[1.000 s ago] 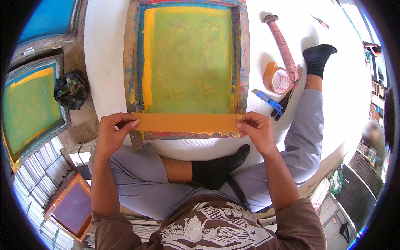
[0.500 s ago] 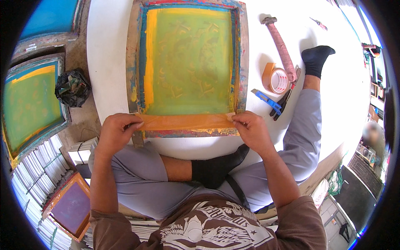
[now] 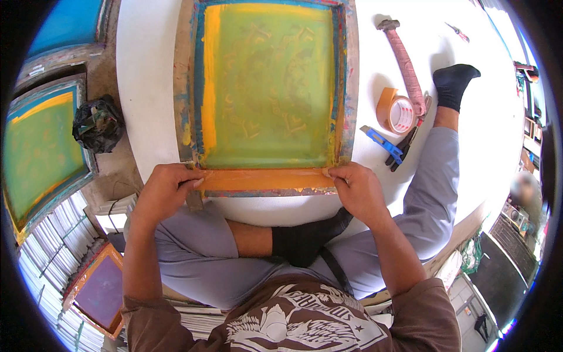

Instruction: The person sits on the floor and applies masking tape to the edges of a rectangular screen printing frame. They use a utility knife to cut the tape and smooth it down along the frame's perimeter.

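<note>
A screen printing frame (image 3: 347,76) with paint-stained wooden edges lies in front of me; its mesh (image 3: 270,88) is green with a yellow border. Along its near edge stretches a strip of brown packing tape (image 3: 264,179). My left hand (image 3: 167,190) pinches the strip's left end between thumb and fingers, over the frame's near-left corner. At the opposite end, my right hand (image 3: 359,186) pinches the tape near the other corner. Between the two hands the strip looks taut and fairly flat; whether its whole length touches the wood I cannot tell.
Right of the frame lie a hammer (image 3: 404,64) with a wrapped handle, a roll of brown tape (image 3: 394,111), a blue box cutter (image 3: 381,144) and a dark-handled tool (image 3: 399,154). More screens (image 3: 44,146), a black plastic bag (image 3: 98,124) and stacked white sheets (image 3: 53,240) are at left.
The tape strip now looks straighter and smoother, and its ends are pulled slightly apart and toward me. Both hands still pinch it. The view has shifted a little.
</note>
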Motion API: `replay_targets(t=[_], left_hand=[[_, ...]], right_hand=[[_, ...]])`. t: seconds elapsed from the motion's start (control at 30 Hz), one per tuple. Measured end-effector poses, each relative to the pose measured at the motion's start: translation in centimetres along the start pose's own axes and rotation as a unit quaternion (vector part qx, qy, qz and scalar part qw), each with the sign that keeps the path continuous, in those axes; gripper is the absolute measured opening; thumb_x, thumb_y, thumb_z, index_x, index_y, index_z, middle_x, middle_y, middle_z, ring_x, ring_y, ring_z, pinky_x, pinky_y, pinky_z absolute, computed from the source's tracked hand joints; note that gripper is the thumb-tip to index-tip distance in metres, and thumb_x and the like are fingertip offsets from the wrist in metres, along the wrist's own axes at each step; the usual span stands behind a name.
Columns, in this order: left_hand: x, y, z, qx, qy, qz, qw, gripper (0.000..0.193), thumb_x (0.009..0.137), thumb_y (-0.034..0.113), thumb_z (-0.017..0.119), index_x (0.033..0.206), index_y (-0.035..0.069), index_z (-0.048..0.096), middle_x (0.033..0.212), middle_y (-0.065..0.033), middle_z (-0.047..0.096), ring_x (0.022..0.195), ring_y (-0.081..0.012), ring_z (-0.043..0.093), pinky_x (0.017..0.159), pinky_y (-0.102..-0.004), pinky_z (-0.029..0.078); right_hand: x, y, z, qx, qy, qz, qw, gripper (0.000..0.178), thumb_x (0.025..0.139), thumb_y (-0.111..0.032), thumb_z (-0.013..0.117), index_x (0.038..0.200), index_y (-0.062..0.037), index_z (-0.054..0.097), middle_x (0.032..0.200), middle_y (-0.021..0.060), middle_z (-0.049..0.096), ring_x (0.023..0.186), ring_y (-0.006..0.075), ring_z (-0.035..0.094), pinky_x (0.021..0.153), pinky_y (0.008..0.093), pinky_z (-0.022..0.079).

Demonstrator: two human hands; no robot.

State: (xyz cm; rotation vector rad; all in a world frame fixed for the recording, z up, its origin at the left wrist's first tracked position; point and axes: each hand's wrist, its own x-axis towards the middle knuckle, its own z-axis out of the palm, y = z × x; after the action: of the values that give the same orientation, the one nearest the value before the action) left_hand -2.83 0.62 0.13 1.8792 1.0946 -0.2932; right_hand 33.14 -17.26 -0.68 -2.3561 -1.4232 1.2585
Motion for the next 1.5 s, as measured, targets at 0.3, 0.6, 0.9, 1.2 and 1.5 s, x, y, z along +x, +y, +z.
replay_targets(t=[0.3,0.6,0.9,1.2,1.5], left_hand=[[0.1,0.1,0.5,0.059,-0.029,0.005,0.998,0.021,0.093,0.014,0.073,0.111,0.004,0.079,0.087,-0.0209,0.069,0.084,-0.0409,0.068,0.077,-0.0458,0.052],[0.3,1.1,0.6,0.153,-0.047,0.011,0.987,0.012,0.09,0.009,0.066,0.094,0.004,0.076,0.085,-0.0219,0.067,0.086,-0.0425,0.067,0.078,-0.0521,0.053],[0.6,1.4,0.6,0.177,-0.071,-0.016,0.981,0.015,0.091,0.009,0.066,0.097,0.004,0.078,0.09,-0.0231,0.07,0.09,-0.0415,0.07,0.081,-0.0517,0.054],[0.7,1.5,0.6,0.191,-0.084,-0.032,0.977,0.019,0.091,0.009,0.066,0.102,0.005,0.08,0.093,-0.0244,0.071,0.092,-0.0419,0.071,0.082,-0.052,0.055],[0.9,1.8,0.2,0.204,-0.105,-0.036,0.973,0.018,0.093,0.015,0.069,0.105,0.006,0.08,0.091,-0.0245,0.071,0.089,-0.0435,0.07,0.08,-0.0529,0.054]], right_hand=[[-0.3,-0.9,0.2,-0.04,0.0,0.022,0.999,0.025,0.092,-0.009,0.062,0.107,-0.008,0.081,0.1,0.0181,0.072,0.093,0.0405,0.07,0.084,0.0493,0.055],[-0.8,-1.6,0.6,-0.089,-0.004,0.045,0.995,0.024,0.094,-0.011,0.062,0.107,-0.0114,0.082,0.1,0.0158,0.069,0.091,0.0386,0.07,0.082,0.0504,0.055],[-0.9,-1.9,1.0,-0.122,-0.002,0.044,0.992,0.024,0.096,-0.011,0.061,0.107,-0.0134,0.083,0.099,0.0145,0.069,0.087,0.0376,0.071,0.08,0.0495,0.056],[-0.9,-2.6,0.9,-0.15,-0.021,0.055,0.987,0.026,0.097,-0.012,0.059,0.11,-0.0143,0.082,0.102,0.0163,0.068,0.087,0.0383,0.071,0.08,0.0501,0.056],[-0.8,-2.7,0.6,-0.159,-0.045,0.05,0.985,0.028,0.097,-0.01,0.058,0.112,-0.0132,0.082,0.103,0.0181,0.067,0.088,0.0393,0.072,0.082,0.0513,0.056]])
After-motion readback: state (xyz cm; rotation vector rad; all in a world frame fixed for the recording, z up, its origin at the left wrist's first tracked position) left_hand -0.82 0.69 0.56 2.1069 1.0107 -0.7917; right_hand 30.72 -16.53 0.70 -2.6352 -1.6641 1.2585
